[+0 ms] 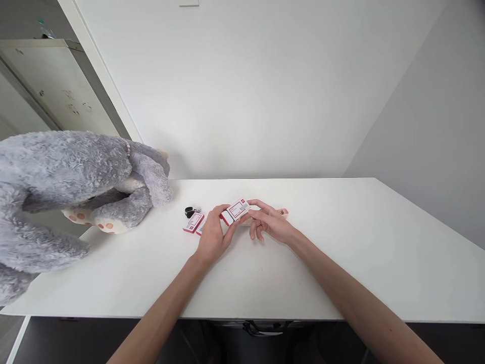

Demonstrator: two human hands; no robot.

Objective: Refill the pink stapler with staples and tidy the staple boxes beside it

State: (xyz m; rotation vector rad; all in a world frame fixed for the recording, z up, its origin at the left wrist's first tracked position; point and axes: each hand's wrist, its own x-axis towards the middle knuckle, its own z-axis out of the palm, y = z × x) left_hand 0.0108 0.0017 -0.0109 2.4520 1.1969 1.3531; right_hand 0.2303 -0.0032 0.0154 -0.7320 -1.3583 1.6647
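A small red-and-white box (pixel 235 211) with printed labels is held tilted above the table. Its left end sits between the thumb and fingers of my left hand (pixel 212 235), which is closed on it. At the other end, the thumb and index finger of my right hand (pixel 273 222) pinch the box's right corner, while the other fingers curl loosely below. On the table left of my left hand lies a similar red-and-white box (pixel 194 222). A second such box (pixel 200 227) beside it is partly covered by that hand. Behind my right hand, a pinkish-orange object (pixel 283 212) is mostly hidden.
A small black object with a metal part (pixel 191 212) lies behind the boxes. A large grey plush toy (pixel 76 167) takes up the left end of the white table (pixel 359 242). The white wall (pixel 242 101) borders the table's back edge.
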